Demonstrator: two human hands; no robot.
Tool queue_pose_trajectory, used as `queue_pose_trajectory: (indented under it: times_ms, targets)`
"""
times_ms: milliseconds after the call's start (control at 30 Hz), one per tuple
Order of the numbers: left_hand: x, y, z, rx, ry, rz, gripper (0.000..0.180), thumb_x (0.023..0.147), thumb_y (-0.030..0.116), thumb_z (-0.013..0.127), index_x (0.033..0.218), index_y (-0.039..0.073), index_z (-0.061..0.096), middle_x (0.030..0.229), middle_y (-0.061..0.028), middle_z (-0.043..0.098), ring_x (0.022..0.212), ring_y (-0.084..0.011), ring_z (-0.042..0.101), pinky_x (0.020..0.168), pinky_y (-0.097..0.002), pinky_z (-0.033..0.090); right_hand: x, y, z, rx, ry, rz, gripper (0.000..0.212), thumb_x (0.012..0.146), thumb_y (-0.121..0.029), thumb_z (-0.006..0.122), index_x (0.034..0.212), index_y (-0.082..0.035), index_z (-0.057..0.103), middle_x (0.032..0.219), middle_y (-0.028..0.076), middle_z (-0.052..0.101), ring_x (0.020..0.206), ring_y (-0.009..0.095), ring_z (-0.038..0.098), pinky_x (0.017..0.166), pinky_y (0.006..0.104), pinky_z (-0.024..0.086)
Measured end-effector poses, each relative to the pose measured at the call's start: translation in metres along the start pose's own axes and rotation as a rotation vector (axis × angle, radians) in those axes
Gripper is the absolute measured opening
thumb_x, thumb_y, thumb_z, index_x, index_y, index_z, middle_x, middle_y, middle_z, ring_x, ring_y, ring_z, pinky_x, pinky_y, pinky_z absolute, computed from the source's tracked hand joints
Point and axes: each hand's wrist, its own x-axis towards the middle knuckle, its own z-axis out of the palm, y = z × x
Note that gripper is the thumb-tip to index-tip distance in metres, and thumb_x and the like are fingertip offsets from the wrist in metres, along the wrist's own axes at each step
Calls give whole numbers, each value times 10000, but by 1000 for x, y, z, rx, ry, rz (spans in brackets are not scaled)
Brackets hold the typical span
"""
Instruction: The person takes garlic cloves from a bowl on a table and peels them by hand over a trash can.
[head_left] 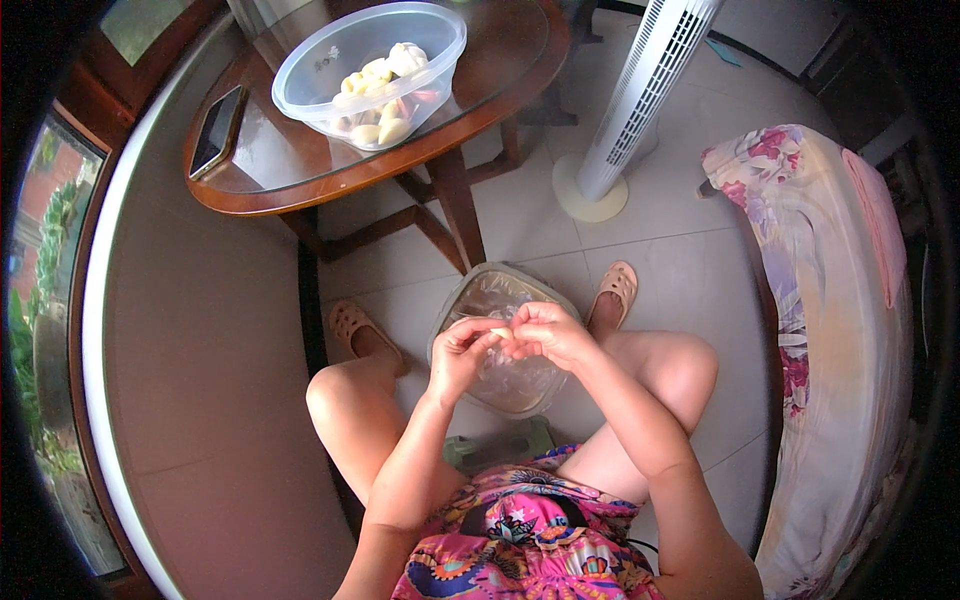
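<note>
Over the bin [500, 395]: pinching one pale clove [502, 333] between the fingertips of left hand [462, 352] and right hand [545, 332].
In the bowl [345, 45] on the bench [265, 203]: many cloves [393, 130], some seemingly peeled; a whole bulb [407, 58] apparently left to do.

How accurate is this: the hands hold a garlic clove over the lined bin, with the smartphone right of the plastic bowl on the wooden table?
Only the side is wrong: in the head view, the smartphone lies left of the plastic bowl on the wooden table. The rest stands.
</note>
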Motion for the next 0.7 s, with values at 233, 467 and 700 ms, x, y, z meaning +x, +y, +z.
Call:
queue_pose_trajectory:
  times_ms: [233,467,700]
  targets:
    - [-1,4,4,-121,48,9,179,704,-44,543,877,4,555,841,-54,555,757,-108,526,700,-218,429,-4,-6,10,-157,60,-151,87,743,-85,536,765,-24,479,705,85,559,631,141,562,555,223,458]
    - [-1,3,2,-268,85,-111,192,685,-62,557,866,-2,541,819,-66,571,738,-104,534,686,-212,437,-3,-5,11,-102,96,-261,64,749,-58,513,784,-7,496,693,72,554,609,125,546,549,209,447]
    - [0,5,7,-95,175,60,163,674,-59,573,823,2,549,811,-52,560,734,-105,534,675,-208,440,-2,-2,20,-14,78,-200,117,754,-62,503,843,6,466,716,69,542,582,103,534,493,193,446]
